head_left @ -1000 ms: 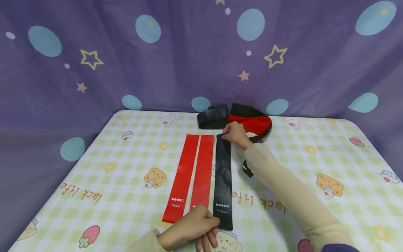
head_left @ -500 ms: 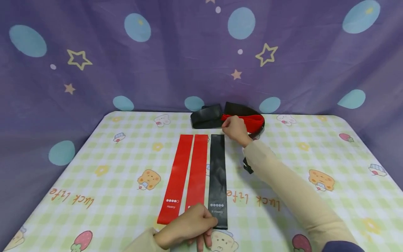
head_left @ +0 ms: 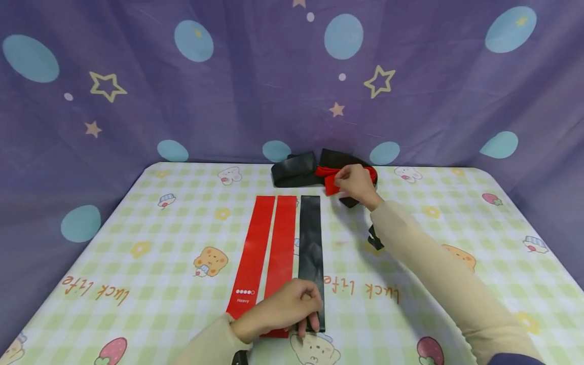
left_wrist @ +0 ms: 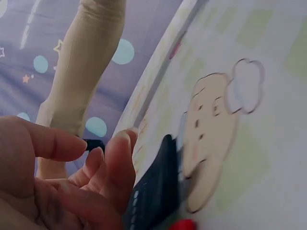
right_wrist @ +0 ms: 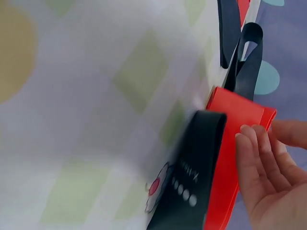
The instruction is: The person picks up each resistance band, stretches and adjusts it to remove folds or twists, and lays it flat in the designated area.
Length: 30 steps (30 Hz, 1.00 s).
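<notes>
"Red band (head_left: 331,185): where is it found?"

"Just right of frame centre, at the tabletop's (head_left: 182,213) far edge, beside black bands (head_left: 294,172); its edge appears pinched by the right hand's (head_left: 358,185) fingers, presumably because purchase is given there."

"And the left hand (head_left: 289,306)?"

"Nothing is gripped; its fingers are loosely curled above the lower ends of three strips (head_left: 283,238), laid parallel, likely so that none is overlapped."

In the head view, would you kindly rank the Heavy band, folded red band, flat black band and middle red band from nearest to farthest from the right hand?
1. Folded red band, at the fingers of the right hand.
2. Flat black band, to the hand's left.
3. Middle red band, just left of that.
4. Heavy band, farthest left.
</notes>
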Motion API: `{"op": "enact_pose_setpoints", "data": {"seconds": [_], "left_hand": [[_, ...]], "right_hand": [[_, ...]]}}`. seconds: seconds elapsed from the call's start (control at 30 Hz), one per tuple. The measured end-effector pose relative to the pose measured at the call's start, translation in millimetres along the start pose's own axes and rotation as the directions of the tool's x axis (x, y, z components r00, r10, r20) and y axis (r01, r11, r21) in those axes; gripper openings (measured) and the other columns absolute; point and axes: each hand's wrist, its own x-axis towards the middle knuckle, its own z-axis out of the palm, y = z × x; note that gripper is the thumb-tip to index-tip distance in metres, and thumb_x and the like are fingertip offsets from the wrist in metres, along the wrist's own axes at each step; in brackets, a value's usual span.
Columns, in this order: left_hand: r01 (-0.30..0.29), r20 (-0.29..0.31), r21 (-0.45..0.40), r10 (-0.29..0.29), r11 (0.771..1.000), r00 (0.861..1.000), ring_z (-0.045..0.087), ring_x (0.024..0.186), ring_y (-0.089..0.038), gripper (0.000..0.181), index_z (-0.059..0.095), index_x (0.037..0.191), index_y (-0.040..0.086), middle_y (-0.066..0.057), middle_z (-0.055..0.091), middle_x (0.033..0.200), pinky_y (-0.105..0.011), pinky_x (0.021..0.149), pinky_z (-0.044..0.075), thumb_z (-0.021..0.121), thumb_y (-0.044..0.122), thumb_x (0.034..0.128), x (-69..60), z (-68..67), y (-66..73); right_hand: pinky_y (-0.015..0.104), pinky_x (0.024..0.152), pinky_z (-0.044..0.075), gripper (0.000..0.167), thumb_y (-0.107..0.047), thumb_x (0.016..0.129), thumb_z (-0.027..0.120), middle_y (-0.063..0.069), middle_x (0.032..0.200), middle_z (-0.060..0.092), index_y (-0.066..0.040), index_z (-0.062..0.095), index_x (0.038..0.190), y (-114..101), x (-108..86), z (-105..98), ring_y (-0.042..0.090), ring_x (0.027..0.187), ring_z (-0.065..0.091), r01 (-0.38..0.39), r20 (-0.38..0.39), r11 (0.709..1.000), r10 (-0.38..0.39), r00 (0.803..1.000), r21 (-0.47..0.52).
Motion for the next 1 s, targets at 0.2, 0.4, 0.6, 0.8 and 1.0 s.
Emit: {"op": "enact_pose_setpoints", "data": {"seconds": [0.2, 0.4, 0.6, 0.8, 1.0], "left_hand": [[-0.051, -0.051, 0.077, 0.055, 0.996, 0.997, 0.055, 0.044, -0.008, 0.015, 0.057, 0.091, -0.003, -0.009, 0.067, 0.069, -0.019, 0.037, 0.033, 0.051, 0.011, 0.0948, 13.0, -8.1, 10.2], [-0.062, -0.114, 0.127, 0.077, 0.990, 0.990, 0.056, 0.048, -0.007, 0.015, 0.058, 0.094, -0.001, -0.007, 0.069, 0.074, -0.021, 0.040, 0.036, 0.053, 0.013, 0.0945, 28.5, -12.3, 13.4], [-0.068, -0.148, 0.152, 0.090, 0.986, 0.985, 0.059, 0.052, -0.010, 0.012, 0.057, 0.092, 0.001, -0.011, 0.069, 0.077, -0.023, 0.045, 0.040, 0.052, 0.012, 0.0946, 43.4, -15.3, 17.9], [-0.070, -0.137, 0.174, 0.094, 0.982, 0.986, 0.060, 0.054, -0.010, 0.013, 0.056, 0.097, 0.000, -0.013, 0.069, 0.081, -0.023, 0.046, 0.042, 0.051, 0.011, 0.0944, 58.0, -23.6, 26.3], [-0.039, -0.167, 0.201, 0.074, 0.979, 0.983, 0.059, 0.055, -0.012, 0.013, 0.057, 0.097, 0.002, -0.012, 0.070, 0.083, -0.024, 0.047, 0.043, 0.051, 0.013, 0.0929, 75.6, -32.2, 36.1]], "right_hand": [[0.021, 0.058, 0.047, 0.016, -0.012, 0.085, 0.062, 0.017, 0.092, 0.071, 0.000, 0.069, 0.094, 10, -3.9, -9, 0.020, 0.070, 0.062, 0.064, -0.012, 0.998, -0.064, 0.998, 0.002], [0.025, 0.061, 0.051, 0.016, -0.010, 0.087, 0.060, 0.020, 0.098, 0.069, 0.001, 0.066, 0.097, 17, -8.3, -16, 0.024, 0.076, 0.063, 0.072, 0.019, 0.997, -0.073, 0.997, 0.017], [0.030, 0.075, 0.055, 0.018, -0.009, 0.089, 0.061, 0.022, 0.105, 0.068, 0.002, 0.064, 0.102, 26, -10.3, -23, 0.029, 0.091, 0.065, 0.056, 0.072, 0.996, -0.062, 0.996, 0.072], [0.019, 0.068, 0.051, 0.020, 0.000, 0.086, 0.061, 0.025, 0.105, 0.067, 0.005, 0.063, 0.105, 33, -14.1, -28, 0.023, 0.085, 0.065, 0.077, 0.110, 0.991, -0.089, 0.990, 0.112], [0.030, 0.073, 0.055, 0.025, 0.003, 0.083, 0.064, 0.028, 0.108, 0.064, 0.007, 0.062, 0.107, 35, -20.8, -26, 0.025, 0.086, 0.065, 0.094, 0.165, 0.987, -0.115, 0.980, 0.132]]}}
